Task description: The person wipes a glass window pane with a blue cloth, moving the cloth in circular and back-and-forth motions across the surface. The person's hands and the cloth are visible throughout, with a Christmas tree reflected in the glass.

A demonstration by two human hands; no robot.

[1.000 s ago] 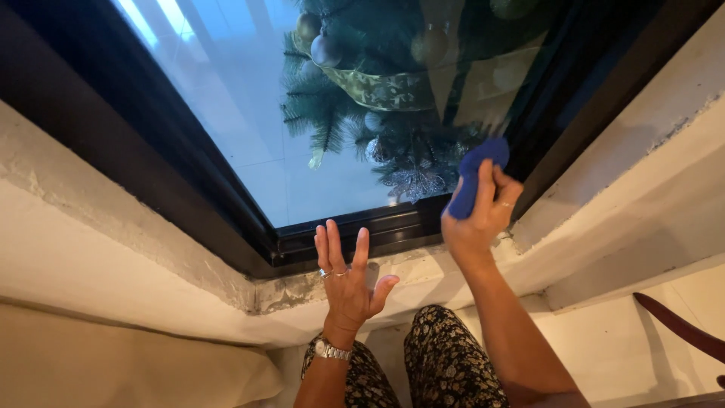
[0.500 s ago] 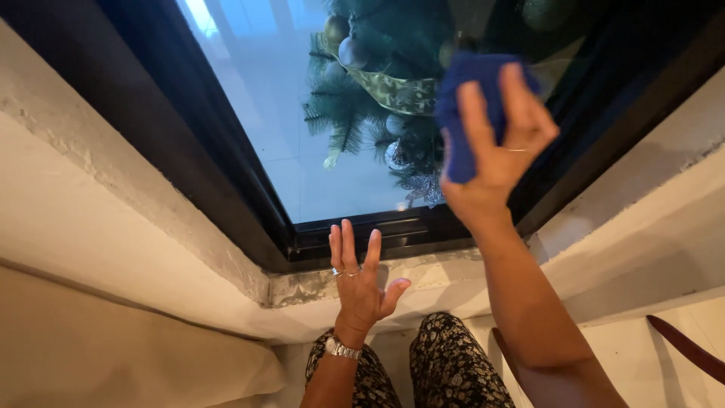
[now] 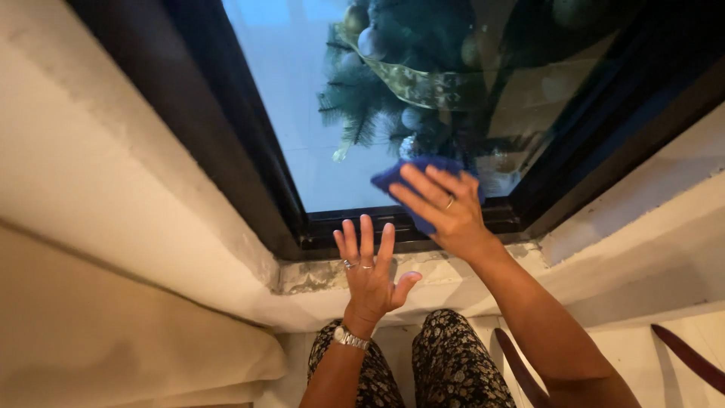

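Observation:
My right hand (image 3: 442, 210) presses a blue cloth (image 3: 393, 177) flat against the lower part of the window glass (image 3: 302, 113), just above the black bottom frame (image 3: 347, 227). The cloth shows mostly at my fingertips; the rest is under my palm. My left hand (image 3: 370, 272) is raised with fingers spread, holding nothing, in front of the rough sill ledge (image 3: 317, 276) below the frame. It wears rings and a silver wristwatch (image 3: 351, 338).
Behind the glass stands a decorated green tree (image 3: 423, 83) with baubles and a gold ribbon. White plastered walls (image 3: 113, 227) flank the window. My patterned trousers (image 3: 445, 363) show at the bottom, and a dark curved chair part (image 3: 691, 355) at lower right.
My right hand has swept the cloth from high on the right of the glass down and left to the bottom edge. My left hand has stayed roughly in place, fingers spread.

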